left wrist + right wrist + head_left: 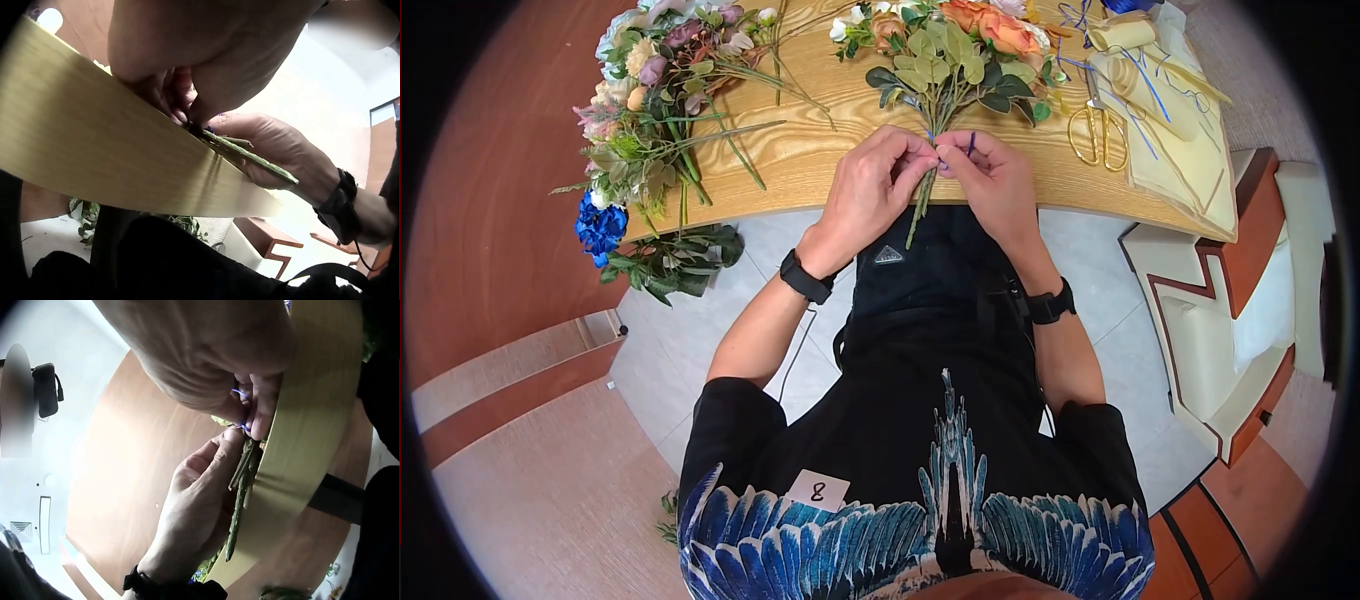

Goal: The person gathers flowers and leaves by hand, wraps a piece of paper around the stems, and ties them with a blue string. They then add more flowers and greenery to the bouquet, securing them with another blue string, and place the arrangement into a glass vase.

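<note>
A bouquet of artificial flowers [1000,30] lies on the wooden table, its green leaves [940,60] fanned out and its bundled stems [918,218] pointing over the front edge. Around the stems, at the binding point, runs a thin blue ribbon [244,427]. My left hand [868,185] pinches at this spot with thumb and forefinger. From the other side my right hand [997,187] pinches the ribbon, a loop of which shows between its fingers. The fingertips of both hands nearly meet, partly hiding the binding.
More artificial flowers [655,90] lie on the left of the table, a blue bloom [602,226] at its edge. Gold-handled scissors [1098,135] lie right of the bouquet, beside cream wrapping paper [1175,160] with blue ribbon pieces. Leafy stems [680,262] show below the table's left edge.
</note>
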`<state>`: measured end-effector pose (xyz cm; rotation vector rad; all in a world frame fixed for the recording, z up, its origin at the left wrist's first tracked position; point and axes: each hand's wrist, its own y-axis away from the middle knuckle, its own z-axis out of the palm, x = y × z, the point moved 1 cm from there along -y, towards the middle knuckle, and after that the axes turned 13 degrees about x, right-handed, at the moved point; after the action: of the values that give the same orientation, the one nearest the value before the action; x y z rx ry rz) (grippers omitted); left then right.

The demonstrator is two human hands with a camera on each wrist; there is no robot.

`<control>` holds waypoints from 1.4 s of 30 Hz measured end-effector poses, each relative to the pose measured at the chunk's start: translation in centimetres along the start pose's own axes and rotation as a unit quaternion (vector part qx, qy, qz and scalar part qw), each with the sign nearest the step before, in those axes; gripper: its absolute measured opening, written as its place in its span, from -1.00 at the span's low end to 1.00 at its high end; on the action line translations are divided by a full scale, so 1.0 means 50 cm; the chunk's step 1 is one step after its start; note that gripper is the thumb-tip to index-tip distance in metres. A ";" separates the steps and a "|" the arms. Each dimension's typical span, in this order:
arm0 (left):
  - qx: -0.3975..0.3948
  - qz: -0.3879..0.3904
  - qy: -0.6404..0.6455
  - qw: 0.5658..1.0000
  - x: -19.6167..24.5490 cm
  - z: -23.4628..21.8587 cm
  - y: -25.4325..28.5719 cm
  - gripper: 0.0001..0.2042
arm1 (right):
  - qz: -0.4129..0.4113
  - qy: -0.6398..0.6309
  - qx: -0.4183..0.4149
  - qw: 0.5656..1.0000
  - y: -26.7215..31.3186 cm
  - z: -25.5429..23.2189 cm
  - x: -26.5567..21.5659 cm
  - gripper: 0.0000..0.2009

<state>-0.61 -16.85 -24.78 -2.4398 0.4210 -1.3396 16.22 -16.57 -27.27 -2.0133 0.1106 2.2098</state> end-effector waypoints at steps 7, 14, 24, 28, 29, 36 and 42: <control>0.023 -0.055 0.016 0.998 -0.011 0.010 0.004 -0.88 | -0.065 0.042 -0.056 0.995 0.007 -0.012 -0.018 -0.81; 0.022 -0.067 0.025 0.997 -0.008 0.008 0.004 -0.87 | -0.098 0.089 -0.035 0.991 0.007 -0.011 -0.010 -0.82; 0.032 -0.030 0.059 0.997 -0.006 0.004 0.005 -0.87 | -0.114 0.117 -0.007 0.986 0.010 -0.004 -0.018 -0.91; 0.028 -0.060 0.047 0.997 0.001 0.010 0.007 -0.89 | -0.192 0.227 -0.007 0.955 0.010 -0.003 -0.032 -0.91; 0.048 -0.041 0.036 0.997 0.001 0.011 0.009 -0.90 | -0.211 0.250 -0.005 0.945 0.012 -0.002 -0.038 -0.91; 0.065 -0.057 0.054 0.995 -0.005 0.018 0.015 -0.91 | -0.140 0.223 -0.065 0.963 -0.013 -0.018 -0.034 -0.87; 0.074 -0.070 0.036 0.994 -0.002 0.021 0.023 -0.91 | 0.009 0.169 -0.139 0.976 -0.035 -0.028 -0.028 -0.81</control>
<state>0.14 -17.72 -25.87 -2.3407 0.1638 -1.4640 17.99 -15.14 -25.95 -2.5329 -0.1544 1.9621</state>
